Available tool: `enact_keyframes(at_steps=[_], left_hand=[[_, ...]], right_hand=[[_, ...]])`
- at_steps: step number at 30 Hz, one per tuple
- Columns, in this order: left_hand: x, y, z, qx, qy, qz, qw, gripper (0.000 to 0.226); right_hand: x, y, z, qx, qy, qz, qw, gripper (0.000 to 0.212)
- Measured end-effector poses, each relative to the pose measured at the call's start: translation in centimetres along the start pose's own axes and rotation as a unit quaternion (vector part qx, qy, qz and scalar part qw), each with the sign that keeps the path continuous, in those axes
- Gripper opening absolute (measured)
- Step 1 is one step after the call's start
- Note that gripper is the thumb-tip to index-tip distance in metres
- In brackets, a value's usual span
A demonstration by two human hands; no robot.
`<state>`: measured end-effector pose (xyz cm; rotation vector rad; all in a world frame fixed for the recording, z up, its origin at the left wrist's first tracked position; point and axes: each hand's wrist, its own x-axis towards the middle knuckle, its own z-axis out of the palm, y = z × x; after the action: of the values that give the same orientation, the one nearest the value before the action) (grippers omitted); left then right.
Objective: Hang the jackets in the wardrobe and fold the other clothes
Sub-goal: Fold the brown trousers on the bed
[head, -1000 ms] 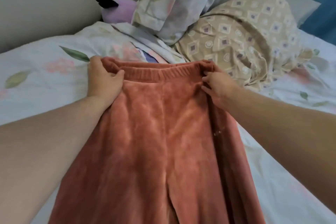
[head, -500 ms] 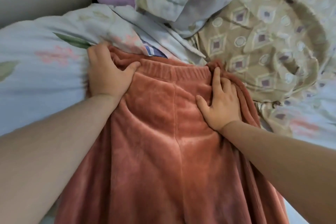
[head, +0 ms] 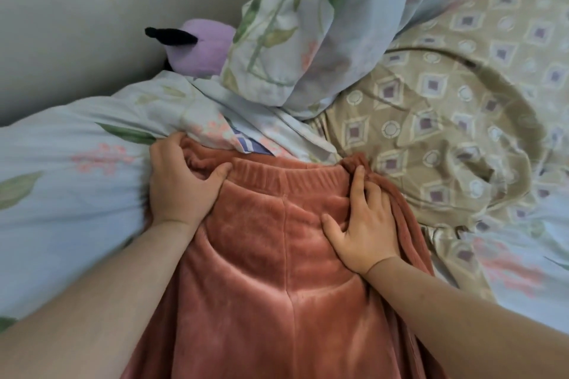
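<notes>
The rust-red fleece trousers [head: 277, 271] lie spread flat on the bed, their ribbed elastic waistband [head: 286, 177] at the 12 o'clock end and the legs running off the frame at 6 o'clock.

The left hand [head: 181, 184] is at the waistband's 9 o'clock corner. Its fingers are curled over the bunched edge there and its thumb is laid across the ribbing, so it grasps the cloth. The right hand [head: 366, 224] lies palm down on the trousers toward the 3 o'clock side, just below the waistband. Its fingers are straight and spread, pressing the fleece flat, and the index fingertip reaches the gathered corner of the waistband. It clasps nothing.

Under the trousers and out to 9 o'clock is a pale blue bedsheet with pink flowers and green leaves [head: 61, 163]. At 12 o'clock a pillow in the same floral print [head: 308, 40] leans over the waistband end. A beige cloth with a square-and-circle pattern [head: 446, 117] lies crumpled at 2 o'clock, touching the trousers' right corner. At 11 o'clock a purple plush toy with a black part [head: 203, 52] is tucked against a grey padded headboard [head: 92, 24].
</notes>
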<state>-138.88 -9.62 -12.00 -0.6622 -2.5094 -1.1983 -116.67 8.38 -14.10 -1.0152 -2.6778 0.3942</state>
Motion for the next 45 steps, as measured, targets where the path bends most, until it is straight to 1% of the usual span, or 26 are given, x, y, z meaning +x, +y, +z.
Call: enact_keyframes(at_steps=[4,7,9,11,13,14,16,18,20,22,24,26,29,31,33,37,39,40,42,43,44,45], left_hand=[[-1.4,0.9,-0.8,-0.017,0.001,-0.013,1.0,0.085],[-3.8,1.7,-2.4,-0.034,-0.008,-0.009,0.999,0.105],[-5.7,2.8,-4.1,-0.046,-0.071,-0.021,0.996,0.125],[-7.9,4.0,-5.8,-0.031,-0.165,0.005,0.986,0.133],[-10.5,4.5,-6.8,0.036,-0.246,0.067,0.966,0.127],[-12.3,4.7,-7.5,0.077,-0.263,0.095,0.957,0.123],[-15.3,4.9,-8.8,0.141,-0.266,0.123,0.946,0.116],[-18.4,4.8,-10.0,0.169,-0.268,0.121,0.941,0.111],[-21.7,5.0,-11.5,0.174,-0.269,0.116,0.94,0.106],[-25.1,5.7,-13.0,0.19,-0.279,0.105,0.935,0.102],[-28.2,6.8,-14.4,0.194,-0.298,0.082,0.931,0.101],[-31.3,7.9,-15.7,0.16,-0.325,0.051,0.931,0.095],[-35.9,9.6,-17.6,0.118,-0.34,0.054,0.931,0.087],[-39.0,10.7,-19.0,0.113,-0.341,0.052,0.932,0.087],[-42.0,11.7,-20.2,0.106,-0.347,0.031,0.931,0.093],[-49.6,14.1,-22.7,0.098,-0.373,-0.032,0.922,0.1],[-53.2,15.3,-24.0,0.092,-0.393,-0.075,0.912,0.101],[-54.8,15.9,-24.6,0.092,-0.396,-0.082,0.91,0.101],[-58.0,16.9,-25.7,0.103,-0.38,-0.094,0.914,0.095],[-59.2,17.2,-26.2,0.102,-0.367,-0.118,0.917,0.088],[-60.4,17.7,-26.9,0.096,-0.359,-0.152,0.916,0.079],[-61.3,18.1,-27.5,0.079,-0.356,-0.192,0.911,0.068]], right_hand=[[-0.1,0.0,0.0,0.012,0.021,-0.008,1.0,0.102],[-0.3,-0.1,-0.4,0.021,0.001,-0.005,1.0,0.105],[-0.6,-0.3,-0.7,0.027,-0.017,-0.002,0.999,0.107],[-0.8,-0.2,-0.9,0.034,-0.043,-0.006,0.998,0.107],[-0.8,0.1,-1.4,0.031,-0.091,-0.013,0.995,0.107],[-1.2,0.1,-2.0,0.031,-0.119,-0.019,0.992,0.109],[-2.3,-0.4,-3.4,0.056,-0.16,-0.027,0.985,0.116],[-4.2,-0.8,-4.8,0.095,-0.184,-0.022,0.978,0.121],[-7.3,-1.2,-5.6,0.098,-0.195,-0.049,0.975,0.116],[-10.9,-1.4,-6.1,0.084,-0.201,-0.095,0.971,0.108],[-14.4,-1.2,-6.5,0.06,-0.191,-0.133,0.971,0.096],[-17.8,-1.0,-7.0,0.052,-0.177,-0.158,0.97,0.085],[-22.2,-0.2,-8.0,0.048,-0.174,-0.19,0.965,0.077],[-24.6,0.4,-8.9,0.034,-0.171,-0.216,0.961,0.072],[-26.8,1.2,-9.7,0.025,-0.166,-0.22,0.961,0.067],[-32.4,3.2,-11.4,0.037,-0.152,-0.194,0.968,0.059],[-35.6,4.3,-12.2,0.058,-0.133,-0.175,0.974,0.057],[-37.1,4.8,-12.7,0.079,-0.125,-0.155,0.977,0.058],[-40.7,5.6,-13.8,0.132,-0.118,-0.084,0.981,0.064],[-42.3,5.8,-14.2,0.162,-0.122,-0.032,0.979,0.068],[-44.0,6.0,-14.8,0.198,-0.141,0.024,0.97,0.07],[-45.5,5.9,-15.3,0.241,-0.168,0.073,0.953,0.071]])
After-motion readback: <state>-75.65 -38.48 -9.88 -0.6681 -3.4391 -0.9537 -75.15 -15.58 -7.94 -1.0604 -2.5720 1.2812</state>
